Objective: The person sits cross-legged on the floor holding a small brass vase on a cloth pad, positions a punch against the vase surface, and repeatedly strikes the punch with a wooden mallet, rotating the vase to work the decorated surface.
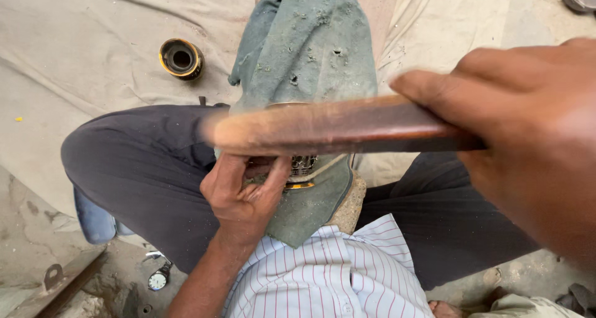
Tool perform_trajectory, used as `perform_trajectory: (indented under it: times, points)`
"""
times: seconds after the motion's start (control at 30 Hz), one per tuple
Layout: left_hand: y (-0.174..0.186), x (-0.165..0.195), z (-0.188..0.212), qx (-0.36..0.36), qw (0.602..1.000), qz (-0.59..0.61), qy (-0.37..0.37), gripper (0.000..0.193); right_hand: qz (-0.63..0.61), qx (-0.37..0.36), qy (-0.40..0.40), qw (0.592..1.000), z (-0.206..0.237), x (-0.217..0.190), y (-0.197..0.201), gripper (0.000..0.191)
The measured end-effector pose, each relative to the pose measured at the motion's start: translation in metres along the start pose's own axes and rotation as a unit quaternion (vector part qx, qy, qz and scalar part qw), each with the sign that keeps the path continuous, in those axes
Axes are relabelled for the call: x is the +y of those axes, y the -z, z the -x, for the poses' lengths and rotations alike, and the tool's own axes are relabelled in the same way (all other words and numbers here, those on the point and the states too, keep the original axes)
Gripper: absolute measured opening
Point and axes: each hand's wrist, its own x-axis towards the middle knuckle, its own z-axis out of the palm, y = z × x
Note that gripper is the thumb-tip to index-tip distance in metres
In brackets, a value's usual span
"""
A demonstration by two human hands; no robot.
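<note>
We sit cross-legged on a pale ground sheet, looking down into our lap. Our right hand, coming in from 3 o'clock, is closed around one end of a brown wooden stick, thumb and fingers wrapped on it; the stick runs across the middle of the view and its free end is smeared with motion blur. Just under it, at about 6 o'clock from the stick's middle, our left hand is clamped on a small round metal part with a coil-like face and a yellow rim, pressing it against a grey-green cloth that drapes over a block between our knees.

The main risk, as we judge it, is the fingers: the left thumb and fingertips sit right beside the metal part, directly below the moving stick, so a stroke that lands a little off would catch them. A glancing hit could also tip the part or knock it out of the pinch, since the cloth (holed and loose) gives a soft, sliding seat. A second round part, black with a yellow rim, lies well apart at 11 o'clock; a wristwatch lies on the floor at 7 o'clock.
</note>
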Motion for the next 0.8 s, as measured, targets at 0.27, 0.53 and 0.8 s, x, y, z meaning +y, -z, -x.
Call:
perform_trajectory:
  times: [0.27,0.53,0.8]
  points:
    - [0.01,0.011,-0.013,-0.034,0.999,-0.04,0.009,0.024,-0.077,0.008,-0.023,0.997,0.008,0.021,-0.009,0.053]
    - [0.01,0.018,-0.015,-0.028,0.999,0.005,-0.02,0.025,0.033,-0.086,-0.102,0.991,0.028,0.031,-0.032,0.068]
    - [0.032,0.004,-0.008,-0.072,0.992,0.004,0.101,0.033,-0.498,-0.08,-0.24,0.83,0.009,-0.028,-0.128,0.047]
